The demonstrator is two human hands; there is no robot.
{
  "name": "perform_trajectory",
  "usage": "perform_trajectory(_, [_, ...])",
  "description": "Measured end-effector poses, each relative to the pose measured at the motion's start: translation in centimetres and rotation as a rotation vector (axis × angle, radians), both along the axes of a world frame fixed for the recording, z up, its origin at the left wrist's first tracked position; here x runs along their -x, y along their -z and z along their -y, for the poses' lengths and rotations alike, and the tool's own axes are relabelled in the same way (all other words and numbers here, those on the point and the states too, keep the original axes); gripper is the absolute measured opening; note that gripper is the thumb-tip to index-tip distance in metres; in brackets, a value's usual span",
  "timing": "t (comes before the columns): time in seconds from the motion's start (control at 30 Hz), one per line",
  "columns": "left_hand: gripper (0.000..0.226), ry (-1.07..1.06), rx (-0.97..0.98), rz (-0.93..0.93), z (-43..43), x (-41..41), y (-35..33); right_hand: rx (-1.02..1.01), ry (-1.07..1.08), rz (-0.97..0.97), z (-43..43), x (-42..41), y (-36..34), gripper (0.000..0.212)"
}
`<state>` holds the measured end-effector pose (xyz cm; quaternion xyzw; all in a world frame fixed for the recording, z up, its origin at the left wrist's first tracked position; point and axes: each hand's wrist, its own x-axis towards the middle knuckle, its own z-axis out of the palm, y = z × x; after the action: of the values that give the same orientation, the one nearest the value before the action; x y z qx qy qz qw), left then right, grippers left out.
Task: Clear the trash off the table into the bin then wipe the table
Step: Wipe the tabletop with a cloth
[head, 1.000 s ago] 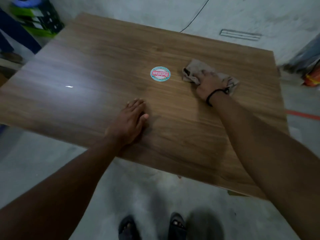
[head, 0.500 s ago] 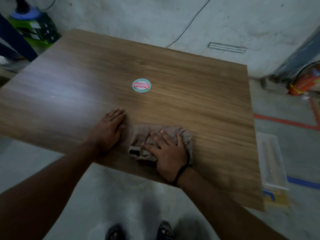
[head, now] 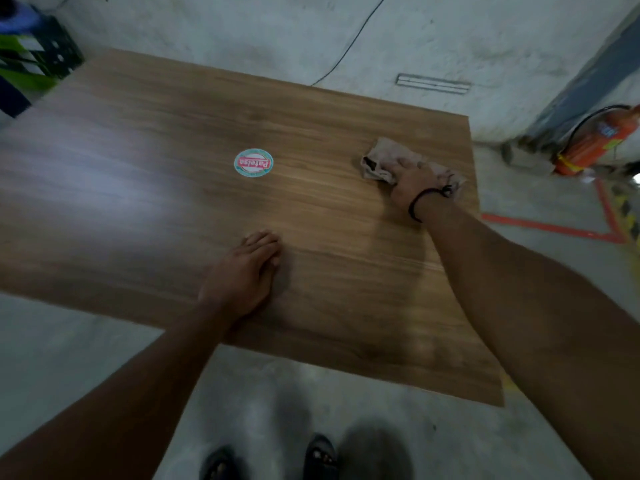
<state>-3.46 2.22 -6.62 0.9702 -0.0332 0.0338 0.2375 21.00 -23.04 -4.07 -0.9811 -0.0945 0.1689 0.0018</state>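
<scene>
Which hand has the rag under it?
The right hand, wearing a black wristband, rests on the rag. The left hand lies flat on bare table.

A crumpled beige-grey cloth (head: 377, 161) lies on the brown wood-grain tabletop (head: 173, 150), pressed down under the right hand (head: 414, 185). Its bunched end pokes out past the fingertips, and another fold shows beside the wrist. It sits well apart from the left hand (head: 242, 275), off to that hand's right and farther away.

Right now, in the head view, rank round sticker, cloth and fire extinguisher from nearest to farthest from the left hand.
From the left hand:
1. round sticker, just ahead, mid table.
2. cloth, its far right side.
3. fire extinguisher, on the floor further right.
</scene>
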Motion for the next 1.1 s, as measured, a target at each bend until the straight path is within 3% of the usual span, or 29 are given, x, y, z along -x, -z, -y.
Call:
perform_trajectory(0.23, [0.047, -0.026, -0.012, 0.015, 0.1, -0.1, -0.3, -0.002, -0.225, 0.090, -2.9, 12.2, 0.8, 0.056])
perform_trajectory(0.33, [0.046, -0.017, -0.020, 0.011, 0.0, 0.0, -0.2, -0.080, -0.342, 0.086, -2.8, 20.2, 1.0, 0.068])
perform_trajectory(0.5, [0.045, -0.020, -0.025, 0.008, 0.3, 0.1, 0.0, -0.078, -0.415, 0.125, -1.2, 28.2, 2.2, 0.056])
perform_trajectory(0.6, [0.048, -0.010, -0.050, 0.003, 0.3, 0.0, 0.1, -0.129, -0.387, 0.092, -1.3, 28.5, 1.4, 0.054])
perform_trajectory(0.7, [0.048, 0.047, -0.130, 0.025, 0.1, 0.3, 0.2, -0.355, -0.215, 0.062, -0.7, 26.0, -1.9, 0.060])
perform_trajectory(0.73, [0.046, 0.059, -0.150, 0.045, 0.1, 0.5, -0.1, -0.452, -0.137, 0.107, -0.1, 24.1, -2.9, 0.065])
perform_trajectory(0.8, [0.041, 0.122, -0.155, 0.102, 0.8, 1.3, -0.5, -0.501, -0.016, 0.237, 1.6, 17.8, -3.9, 0.052])
perform_trajectory(0.87, [0.038, 0.229, -0.123, 0.140, 2.4, 2.9, -0.2, -0.362, 0.020, 0.314, 3.4, 10.7, -3.8, 0.042])
perform_trajectory(0.93, [0.043, 0.262, -0.079, 0.108, 4.0, 4.7, 0.4, -0.222, 0.012, 0.220, 4.9, 6.3, -2.8, 0.049])
perform_trajectory(1.0, [0.048, 0.193, -0.002, 0.063, 4.7, 5.5, 0.8, -0.095, -0.026, 0.069, 5.7, 5.3, -1.3, 0.053])
perform_trajectory(1.1, [0.053, 0.054, 0.104, 0.019, 4.3, 4.9, 0.9, 0.008, -0.094, 0.077, 4.3, 8.8, 0.5, 0.053])
